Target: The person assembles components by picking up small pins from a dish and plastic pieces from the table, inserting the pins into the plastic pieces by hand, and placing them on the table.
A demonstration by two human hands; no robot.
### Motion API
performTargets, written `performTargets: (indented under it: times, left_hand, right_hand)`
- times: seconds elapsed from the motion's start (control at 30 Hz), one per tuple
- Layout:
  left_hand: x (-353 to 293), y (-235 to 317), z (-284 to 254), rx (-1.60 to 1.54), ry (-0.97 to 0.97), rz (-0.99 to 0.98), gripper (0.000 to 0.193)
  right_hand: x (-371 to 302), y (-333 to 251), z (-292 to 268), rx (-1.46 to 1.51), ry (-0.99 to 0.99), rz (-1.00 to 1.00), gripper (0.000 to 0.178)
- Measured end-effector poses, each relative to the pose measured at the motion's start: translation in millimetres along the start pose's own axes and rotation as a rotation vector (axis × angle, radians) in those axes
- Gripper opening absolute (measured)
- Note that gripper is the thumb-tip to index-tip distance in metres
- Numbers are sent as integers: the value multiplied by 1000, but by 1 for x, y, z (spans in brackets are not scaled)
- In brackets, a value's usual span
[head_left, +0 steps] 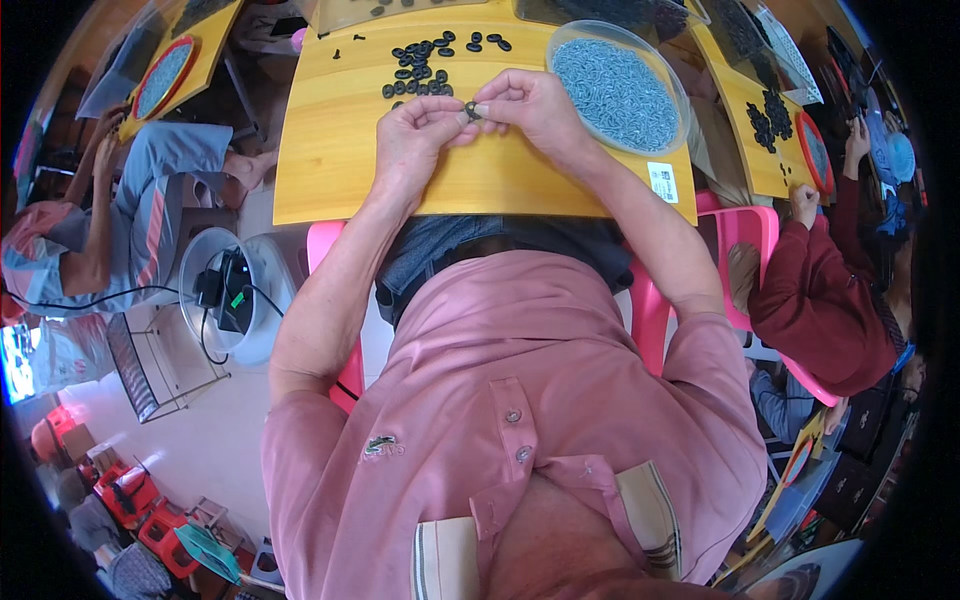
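My left hand (pixel 418 130) and my right hand (pixel 535 105) meet over the near middle of the yellow table. Both are closed, thumbs and fingertips pinching one small dark rounded piece (pixel 471 109) between them. Its details are mostly covered by the fingers. Just beyond my left hand lies a loose cluster of small black oval pieces (pixel 421 73), and a few more black ovals (pixel 475 46) sit to its right. Near my right hand stands a round clear tub (pixel 684 110) filled with small blue-grey metal pieces that look like screws (pixel 615 90).
Two tiny dark bits (pixel 337 54) lie at the table's far left. A white label (pixel 662 182) is stuck at the right front corner of the yellow table (pixel 330 180). A tray (pixel 340 14) stands at the far edge. Other people sit at tables on both sides.
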State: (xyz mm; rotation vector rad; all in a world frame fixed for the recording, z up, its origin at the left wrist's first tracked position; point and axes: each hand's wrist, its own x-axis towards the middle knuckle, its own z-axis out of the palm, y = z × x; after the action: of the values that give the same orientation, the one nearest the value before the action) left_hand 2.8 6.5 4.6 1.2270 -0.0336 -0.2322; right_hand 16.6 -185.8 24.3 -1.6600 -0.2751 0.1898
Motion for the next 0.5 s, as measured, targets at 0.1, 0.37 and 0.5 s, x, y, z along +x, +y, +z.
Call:
performTargets:
  times: [0.1,0.37,0.5]
  left_hand:
    - [-1,-1,1,-9,2,6,15]
    - [-4,0,6,-29,45,26,16]
    - [-4,-1,5,-38,27,59,18]
  right_hand:
    - [0,-1,1,-19,-2,1,13]
    - [-1,0,5,-4,11,-12,13]
    - [-2,-2,4,-8,26,-23,14]
